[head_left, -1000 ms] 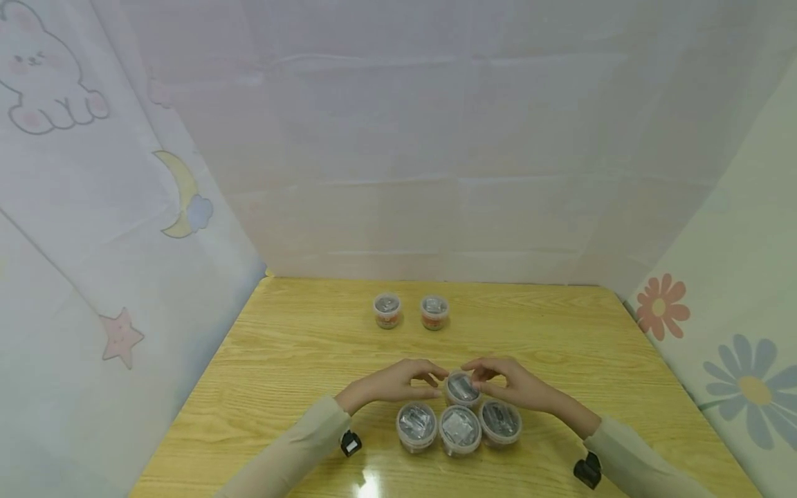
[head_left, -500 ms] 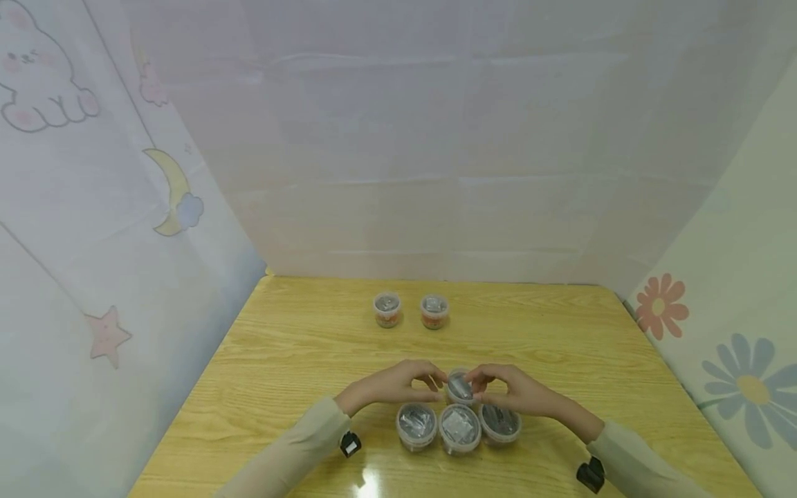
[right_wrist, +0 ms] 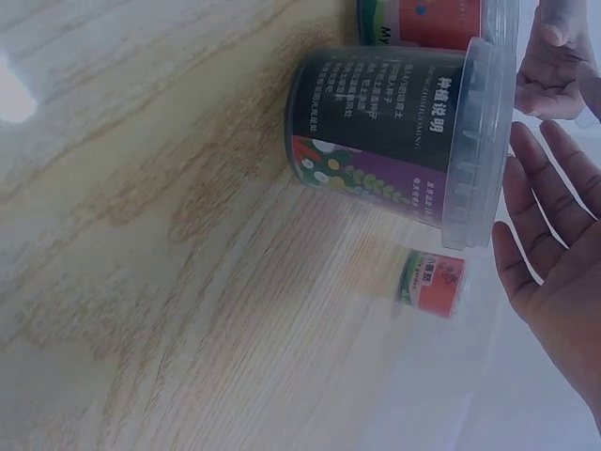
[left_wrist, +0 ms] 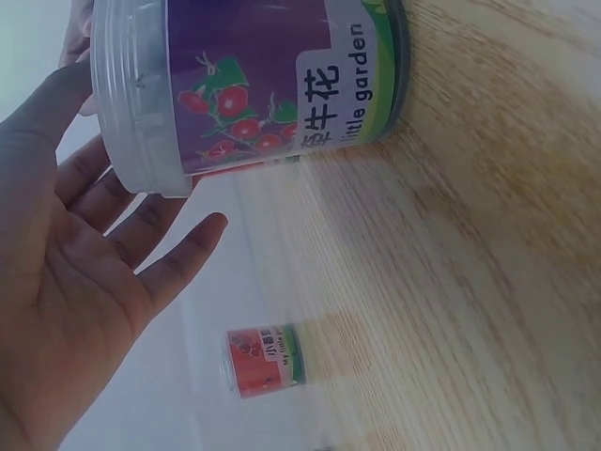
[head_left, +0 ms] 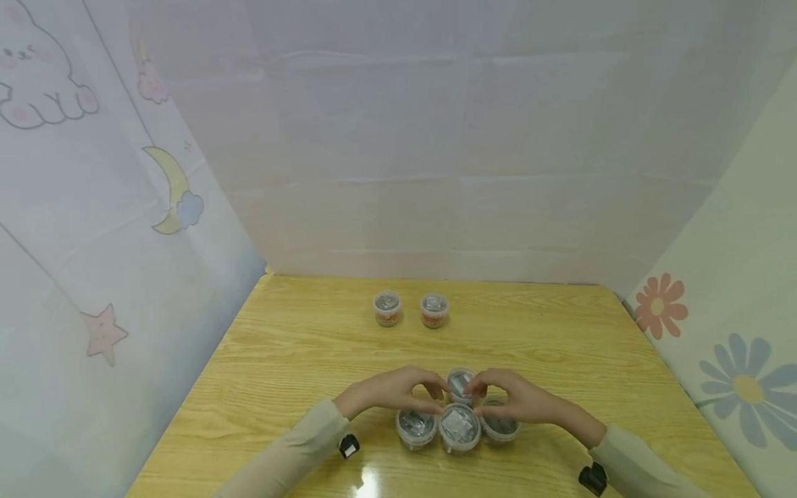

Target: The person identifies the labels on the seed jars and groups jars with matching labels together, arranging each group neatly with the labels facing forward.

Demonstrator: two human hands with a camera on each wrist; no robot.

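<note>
Several clear-lidded plastic tubs stand clustered near the front of the table: a left tub point(head_left: 416, 430), a middle tub point(head_left: 459, 429), a right tub point(head_left: 501, 427) and a rear tub point(head_left: 459, 380) behind them. My left hand point(head_left: 401, 389) arches over the left tub, thumb tip close to the middle tub's rim. Mirroring it, my right hand point(head_left: 521, 397) arches over the right tub, its index fingertip overlapping the rear tub. In the left wrist view the fingers are spread past a purple-labelled tub point(left_wrist: 239, 94). The right wrist view has loosely extended fingers beside a dark-labelled tub point(right_wrist: 385, 132).
Two more tubs stand towards the back of the table, a left one point(head_left: 387, 309) and a right one point(head_left: 434, 311). The wooden table point(head_left: 299, 332) is enclosed by a back wall sheet point(head_left: 405, 173) and printed side sheets.
Both hands have shifted slightly towards the person, from around the rear tub to over the middle tub's far rim. The right fingers have moved down a little. The back tubs stay put.
</note>
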